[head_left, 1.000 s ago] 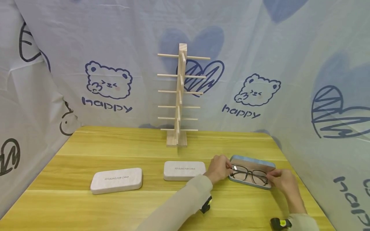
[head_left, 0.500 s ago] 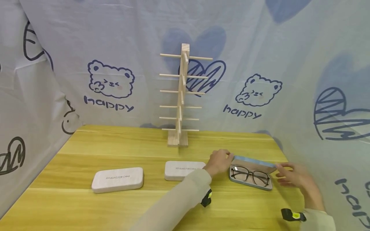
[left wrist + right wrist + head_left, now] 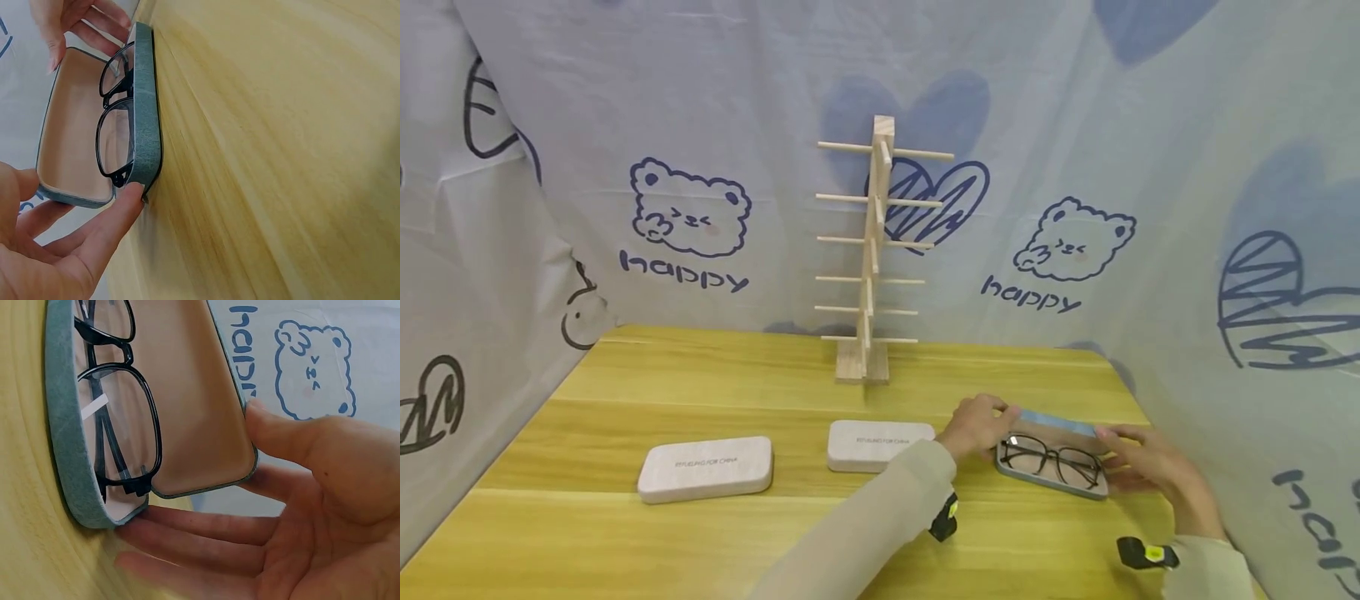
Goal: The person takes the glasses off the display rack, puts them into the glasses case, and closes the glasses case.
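A blue-grey glasses case (image 3: 1051, 484) stands open on the table at the right, with its pinkish lining showing. Black-framed eyeglasses (image 3: 1052, 456) lie inside it, temples folded behind the lenses in the right wrist view. My left hand (image 3: 976, 425) holds the lid's left end between thumb and fingers, while one finger (image 3: 115, 215) touches the corner of the base. At the other end my right hand (image 3: 1153, 462) has its thumb on the lid's edge (image 3: 250, 447) and a finger behind it. Its other fingers reach out straight beside the base's end.
Two white closed glasses cases, one at the left (image 3: 703, 469) and one in the middle (image 3: 868, 446), lie on the wooden table (image 3: 760, 550). A wooden rack with several crosswise pegs (image 3: 872, 250) stands at the back. Printed cloth (image 3: 790, 100) hangs around the table.
My hands were at the eyeglasses' two ends inside the case, then drew apart from them. Both have since come onto the lid, which now stands tipped slightly farther forward.
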Demonstrator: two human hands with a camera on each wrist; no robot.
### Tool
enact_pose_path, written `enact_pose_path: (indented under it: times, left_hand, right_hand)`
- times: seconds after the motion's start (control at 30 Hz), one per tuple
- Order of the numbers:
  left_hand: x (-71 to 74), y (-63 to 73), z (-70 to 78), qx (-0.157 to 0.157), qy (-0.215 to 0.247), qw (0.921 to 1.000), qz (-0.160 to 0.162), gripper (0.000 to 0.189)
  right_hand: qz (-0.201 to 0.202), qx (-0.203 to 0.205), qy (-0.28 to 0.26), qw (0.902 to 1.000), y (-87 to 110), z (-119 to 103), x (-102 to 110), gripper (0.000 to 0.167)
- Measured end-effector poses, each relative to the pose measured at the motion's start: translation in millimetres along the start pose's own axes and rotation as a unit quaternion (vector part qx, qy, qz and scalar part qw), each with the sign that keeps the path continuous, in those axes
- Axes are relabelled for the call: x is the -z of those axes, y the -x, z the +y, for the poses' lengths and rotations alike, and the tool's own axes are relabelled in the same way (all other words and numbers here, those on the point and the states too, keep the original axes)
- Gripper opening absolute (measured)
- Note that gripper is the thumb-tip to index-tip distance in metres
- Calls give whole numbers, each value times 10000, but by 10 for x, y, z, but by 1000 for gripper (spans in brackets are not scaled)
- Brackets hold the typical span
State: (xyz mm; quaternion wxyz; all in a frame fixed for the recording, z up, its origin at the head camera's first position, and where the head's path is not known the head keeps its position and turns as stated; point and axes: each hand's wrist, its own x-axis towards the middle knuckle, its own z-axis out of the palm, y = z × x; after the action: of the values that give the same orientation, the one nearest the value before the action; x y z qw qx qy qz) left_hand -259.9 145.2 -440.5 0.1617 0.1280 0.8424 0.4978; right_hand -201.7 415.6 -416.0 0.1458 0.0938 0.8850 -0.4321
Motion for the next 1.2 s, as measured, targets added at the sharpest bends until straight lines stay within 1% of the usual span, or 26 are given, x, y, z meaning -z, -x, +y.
enact_pose_path:
  times: [0.17, 0.37, 0.53, 0.73, 0.87, 1.0, 1.1, 1.2]
  left_hand:
    - [2, 35, -17, 25, 46, 10000, -60, 46]
    - [-9, 58, -37, 101, 9, 9999, -31, 40]
    - [-4, 85, -75, -25, 111, 9999, -117, 35]
    - [23, 152, -96, -183, 225, 9994, -192, 37]
    - [24, 165, -134, -325, 238, 9990, -197, 36]
    - [22, 162, -184, -513, 206, 9983, -175, 32]
    - [11, 170, -230, -821, 6, 9966, -113, 28]
    - [-12, 189, -278, -1159, -196, 9930, -75, 28]
  right_hand:
    - [-224, -9, -59, 9997, 0, 25, 13, 83]
    - [-361, 80, -424, 9984, -6, 74, 38, 75]
    - [-487, 247, -504, 9972, 7, 123, 59, 64]
    - [-780, 455, -485, 9947, 19, 171, 106, 61]
    - [-921, 558, -477, 9930, 23, 177, 117, 60]
    - [-878, 625, -277, 9938, 11, 170, 109, 57]
    - [-663, 636, 7, 9958, -19, 178, 89, 47]
    - [-558, 727, 274, 9954, -42, 204, 71, 35]
